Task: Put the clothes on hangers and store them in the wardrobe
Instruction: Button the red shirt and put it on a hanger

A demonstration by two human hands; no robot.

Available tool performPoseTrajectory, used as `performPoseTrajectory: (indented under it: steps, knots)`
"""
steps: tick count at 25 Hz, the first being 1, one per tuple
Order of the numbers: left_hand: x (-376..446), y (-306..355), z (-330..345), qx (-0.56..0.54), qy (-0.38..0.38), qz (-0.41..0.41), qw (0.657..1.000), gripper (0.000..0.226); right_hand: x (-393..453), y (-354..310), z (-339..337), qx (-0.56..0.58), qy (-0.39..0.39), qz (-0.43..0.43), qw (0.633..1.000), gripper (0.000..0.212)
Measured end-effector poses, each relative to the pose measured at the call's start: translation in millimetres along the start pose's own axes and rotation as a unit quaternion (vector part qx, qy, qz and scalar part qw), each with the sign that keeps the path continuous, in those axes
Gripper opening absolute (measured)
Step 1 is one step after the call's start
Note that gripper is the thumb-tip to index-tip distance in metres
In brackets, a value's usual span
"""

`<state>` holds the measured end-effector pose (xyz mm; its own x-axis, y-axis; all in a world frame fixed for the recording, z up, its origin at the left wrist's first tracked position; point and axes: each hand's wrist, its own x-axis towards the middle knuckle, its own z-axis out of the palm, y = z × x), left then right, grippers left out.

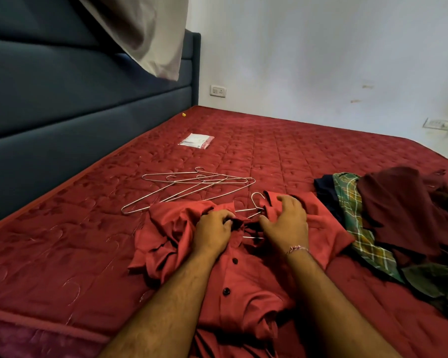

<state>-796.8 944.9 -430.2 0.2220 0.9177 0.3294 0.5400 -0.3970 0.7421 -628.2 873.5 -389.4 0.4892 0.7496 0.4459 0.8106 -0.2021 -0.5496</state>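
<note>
A red buttoned shirt [239, 277] lies crumpled on the red mattress [62, 249] in front of me. A metal wire hanger [257, 200] sits inside its collar, hook poking out at the top. My left hand [214, 232] grips the shirt fabric at the collar's left side. My right hand [286, 220] rests on the collar's right side with fingers spread and bent over the cloth. Several spare wire hangers [192, 186] lie in a loose pile just beyond the shirt.
A heap of clothes [403, 226], dark maroon, green plaid and navy, lies at the right. A small plastic packet [196, 140] lies farther back. A dark blue headboard [62, 112] runs along the left, a white wall behind.
</note>
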Motion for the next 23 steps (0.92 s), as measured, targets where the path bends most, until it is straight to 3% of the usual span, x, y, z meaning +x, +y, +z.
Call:
performPoseTrajectory:
  steps: [2, 5, 8, 15, 18, 20, 23]
  knots:
    - [-4, -11, 8, -0.031, 0.046, 0.021, 0.998, 0.021, -28, 8, -3, 0.073, 0.065, 0.064, 0.993, 0.040]
    - [-9, -12, 6, -0.086, 0.088, 0.041, 0.992, 0.016, -49, 13, -1, 0.098, -0.004, 0.164, 0.982, 0.033]
    - [-13, -8, 3, -0.104, 0.075, 0.034, 0.991, 0.011, -54, 9, 2, 0.169, 0.001, 0.165, 0.972, 0.022]
    - [-27, 6, -1, 0.085, 0.077, 0.078, 0.990, 0.012, -67, -4, -1, 0.192, 0.014, 0.169, 0.967, 0.071]
    - [-32, 12, -3, 0.124, 0.081, 0.085, 0.985, 0.014, -66, 5, 10, 0.196, 0.012, 0.168, 0.966, 0.062]
    - [-36, 17, -4, 0.112, 0.065, 0.051, 0.990, 0.014, -64, 11, 15, 0.303, 0.009, 0.203, 0.931, 0.048]
    - [-38, 20, -5, 0.086, 0.068, 0.013, 0.994, 0.014, -62, 2, 20, 0.521, -0.055, 0.223, 0.822, 0.025]
